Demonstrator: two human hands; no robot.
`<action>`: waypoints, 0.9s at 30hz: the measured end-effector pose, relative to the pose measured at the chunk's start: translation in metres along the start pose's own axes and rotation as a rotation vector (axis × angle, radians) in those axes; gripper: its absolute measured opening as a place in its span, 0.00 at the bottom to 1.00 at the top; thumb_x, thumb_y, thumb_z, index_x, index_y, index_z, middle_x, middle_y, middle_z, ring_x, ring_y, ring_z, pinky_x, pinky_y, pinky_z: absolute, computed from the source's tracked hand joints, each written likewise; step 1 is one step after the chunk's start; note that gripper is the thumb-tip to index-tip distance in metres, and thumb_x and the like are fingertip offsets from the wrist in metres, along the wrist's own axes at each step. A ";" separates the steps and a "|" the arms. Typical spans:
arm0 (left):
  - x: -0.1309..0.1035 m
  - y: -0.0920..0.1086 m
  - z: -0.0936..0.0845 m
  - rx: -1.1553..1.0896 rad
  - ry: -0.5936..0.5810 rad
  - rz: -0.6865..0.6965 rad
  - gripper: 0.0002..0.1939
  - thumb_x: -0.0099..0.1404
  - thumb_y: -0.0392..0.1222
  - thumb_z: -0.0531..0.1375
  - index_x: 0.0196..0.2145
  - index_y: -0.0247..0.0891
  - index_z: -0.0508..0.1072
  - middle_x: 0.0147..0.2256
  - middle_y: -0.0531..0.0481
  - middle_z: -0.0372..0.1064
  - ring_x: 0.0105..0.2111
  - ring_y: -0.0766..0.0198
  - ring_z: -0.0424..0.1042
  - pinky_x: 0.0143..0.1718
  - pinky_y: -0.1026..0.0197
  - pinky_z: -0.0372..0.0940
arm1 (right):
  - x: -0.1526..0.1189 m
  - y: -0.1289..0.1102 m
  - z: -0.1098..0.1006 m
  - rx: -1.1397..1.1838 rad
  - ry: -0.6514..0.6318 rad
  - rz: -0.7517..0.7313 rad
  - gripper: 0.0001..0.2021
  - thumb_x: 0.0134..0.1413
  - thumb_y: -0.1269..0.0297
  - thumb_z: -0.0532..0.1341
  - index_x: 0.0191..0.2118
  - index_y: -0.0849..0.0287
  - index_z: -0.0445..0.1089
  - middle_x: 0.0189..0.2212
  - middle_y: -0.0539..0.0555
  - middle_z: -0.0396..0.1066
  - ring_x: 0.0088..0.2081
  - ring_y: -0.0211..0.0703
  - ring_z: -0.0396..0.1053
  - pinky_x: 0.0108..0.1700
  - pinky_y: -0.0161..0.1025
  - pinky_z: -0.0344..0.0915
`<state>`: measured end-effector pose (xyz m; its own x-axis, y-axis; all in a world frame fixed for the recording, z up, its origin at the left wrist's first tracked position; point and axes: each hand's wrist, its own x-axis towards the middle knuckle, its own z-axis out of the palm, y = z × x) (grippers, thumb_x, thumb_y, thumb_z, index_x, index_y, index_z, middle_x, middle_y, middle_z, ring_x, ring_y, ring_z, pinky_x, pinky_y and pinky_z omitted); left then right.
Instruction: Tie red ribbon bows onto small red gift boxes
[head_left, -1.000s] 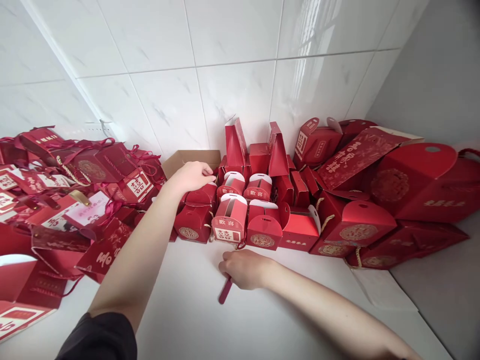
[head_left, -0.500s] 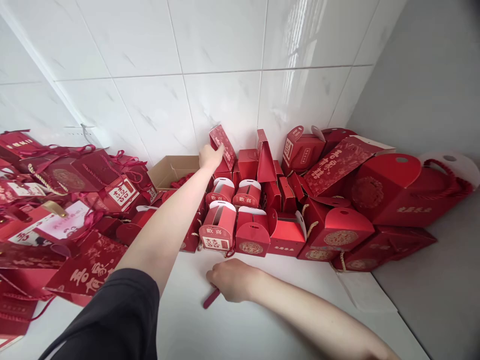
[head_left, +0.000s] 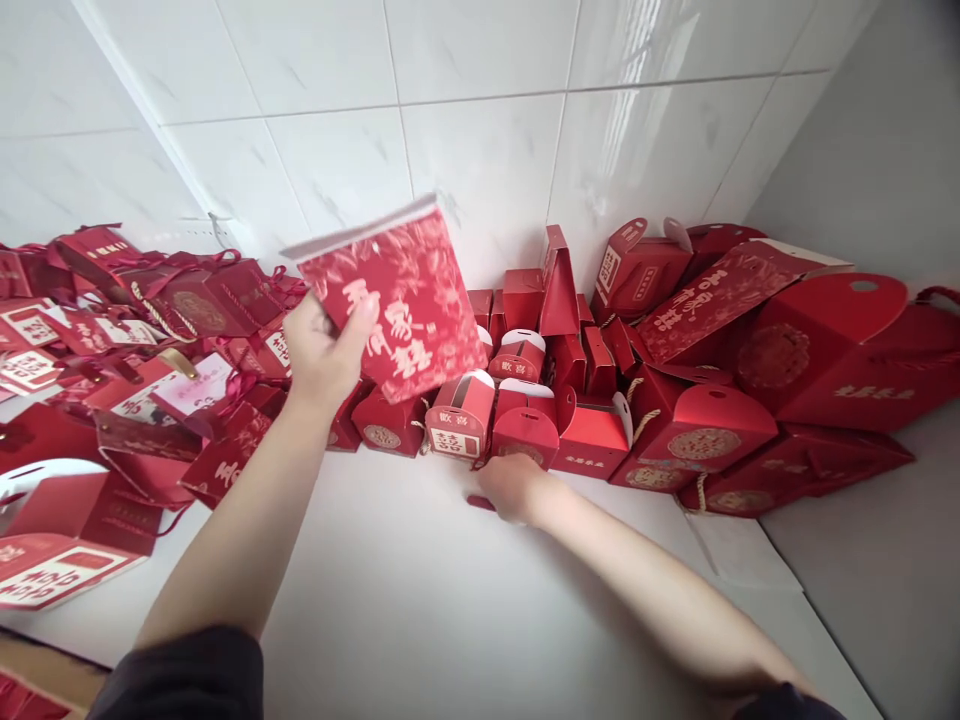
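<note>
My left hand (head_left: 326,350) is closed on the side of a red gift box (head_left: 409,310) with a floral print and light characters, lifted above the rows and tilted. The box is slightly blurred, and its pale edge faces up. Low in front of the nearest row, my right hand (head_left: 515,487) is closed on a short dark red strip (head_left: 480,502), with one end poking out to the left. A small red box with a white label (head_left: 455,425) stands just behind that hand, beside a red box with a rounded flap (head_left: 525,415).
Larger red boxes (head_left: 712,440) with rope handles are stacked at the right, against a grey panel. Many red boxes and ribbons (head_left: 202,300) crowd the left of the white tabletop (head_left: 405,590). A tiled wall (head_left: 480,150) closes off the back.
My left hand has drawn the gift box up from the back row and towards me, turning its printed face forward. My right hand, with the strip, now appears closer to the front row.
</note>
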<state>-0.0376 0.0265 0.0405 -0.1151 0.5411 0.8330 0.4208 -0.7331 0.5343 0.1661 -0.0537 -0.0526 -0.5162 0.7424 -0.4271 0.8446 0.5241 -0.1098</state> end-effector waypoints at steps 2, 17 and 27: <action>-0.023 0.008 -0.025 0.073 -0.218 -0.128 0.19 0.60 0.57 0.63 0.39 0.40 0.75 0.38 0.51 0.77 0.39 0.58 0.77 0.43 0.57 0.72 | -0.012 0.010 -0.006 0.023 0.032 0.020 0.09 0.58 0.74 0.59 0.40 0.64 0.76 0.38 0.65 0.78 0.41 0.57 0.77 0.33 0.40 0.68; -0.117 -0.027 -0.067 -0.122 -0.764 -0.678 0.35 0.54 0.46 0.70 0.57 0.46 0.63 0.54 0.45 0.69 0.50 0.56 0.73 0.48 0.56 0.70 | 0.028 0.005 0.046 0.104 0.342 -0.095 0.07 0.61 0.73 0.59 0.41 0.63 0.73 0.45 0.61 0.75 0.44 0.50 0.75 0.38 0.36 0.64; -0.104 -0.013 -0.094 0.172 -0.895 -0.634 0.14 0.54 0.51 0.69 0.31 0.41 0.73 0.30 0.53 0.75 0.32 0.60 0.73 0.35 0.61 0.68 | -0.014 0.005 0.008 0.476 0.605 -0.256 0.10 0.69 0.64 0.52 0.41 0.58 0.69 0.38 0.53 0.74 0.36 0.38 0.71 0.37 0.34 0.63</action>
<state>-0.1158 -0.0586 -0.0398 0.3085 0.9509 -0.0252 0.6429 -0.1889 0.7423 0.1793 -0.0650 -0.0544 -0.5736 0.7923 0.2077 0.5895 0.5754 -0.5669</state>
